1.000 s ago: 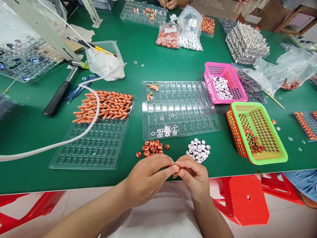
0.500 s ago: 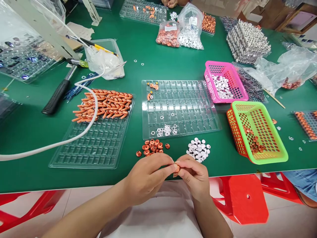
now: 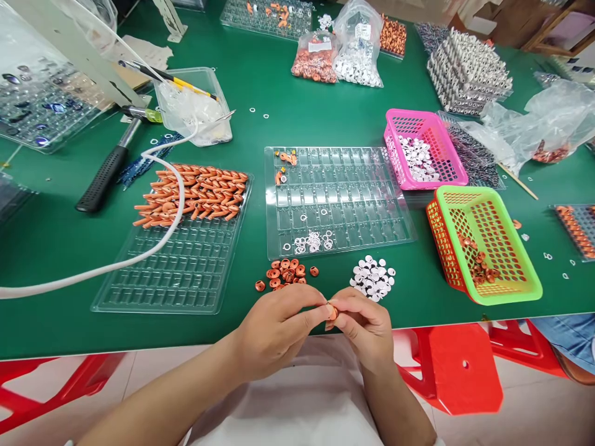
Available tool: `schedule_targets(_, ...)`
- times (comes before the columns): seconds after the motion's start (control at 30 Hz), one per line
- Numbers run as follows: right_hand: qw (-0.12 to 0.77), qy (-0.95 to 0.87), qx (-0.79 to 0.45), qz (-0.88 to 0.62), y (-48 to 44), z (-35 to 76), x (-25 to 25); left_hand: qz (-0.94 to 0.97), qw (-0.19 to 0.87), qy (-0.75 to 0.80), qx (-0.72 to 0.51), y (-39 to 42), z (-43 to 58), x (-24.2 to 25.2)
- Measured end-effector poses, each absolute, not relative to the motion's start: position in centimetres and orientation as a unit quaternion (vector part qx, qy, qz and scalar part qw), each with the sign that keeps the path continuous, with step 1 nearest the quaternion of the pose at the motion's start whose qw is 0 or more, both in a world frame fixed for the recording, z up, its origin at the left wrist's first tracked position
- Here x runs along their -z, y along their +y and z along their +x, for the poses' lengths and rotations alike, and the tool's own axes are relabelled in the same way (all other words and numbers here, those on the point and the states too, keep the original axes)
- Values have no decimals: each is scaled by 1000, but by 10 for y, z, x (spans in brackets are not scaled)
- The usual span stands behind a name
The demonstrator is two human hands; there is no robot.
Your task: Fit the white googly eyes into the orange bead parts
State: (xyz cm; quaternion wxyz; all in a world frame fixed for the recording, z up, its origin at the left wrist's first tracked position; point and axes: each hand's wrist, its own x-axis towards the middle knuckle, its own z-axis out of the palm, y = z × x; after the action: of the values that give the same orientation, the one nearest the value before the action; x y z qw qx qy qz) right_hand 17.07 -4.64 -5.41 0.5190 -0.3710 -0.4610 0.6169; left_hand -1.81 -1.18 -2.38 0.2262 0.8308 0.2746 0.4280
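Between the fingertips of my left hand (image 3: 281, 331) and my right hand (image 3: 365, 328) is a small orange round piece (image 3: 331, 313), pinched from both sides at the table's front edge. Fingers cover most of it. Just beyond my left hand lies a pile of orange cupped discs (image 3: 284, 269). A heap of white discs (image 3: 372, 277) sits beyond my right hand. Behind both piles is a clear compartment tray (image 3: 344, 198), with small white rings (image 3: 313, 241) at its near left and a few orange parts (image 3: 286, 158) at its far left.
To the left, a second tray (image 3: 162, 272) holds rows of orange stems (image 3: 199, 192), crossed by a white tube (image 3: 139, 257). A hammer (image 3: 109, 170) lies beyond. On the right stand a pink basket (image 3: 458, 176) and a green basket (image 3: 525, 260). Filled bags (image 3: 316, 59) are at the back.
Both hands keep their pinch on the small orange piece, with barely any finger movement. The whole view has shifted very slightly.
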Motion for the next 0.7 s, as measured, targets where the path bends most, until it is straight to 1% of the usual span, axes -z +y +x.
schedule_targets(0.23,517,-485,-602,-368,-46,172,52,834,226,295,-408,-15,-20,27)
schedule_targets(0.57,489,-566,-547,-377,-45,178,50,824,244,287,-424,-14,-20,27)
schedule_targets(0.7,462,-587,-531,-398,-44,179,46,825,242,285,-423,-13,-20,27)
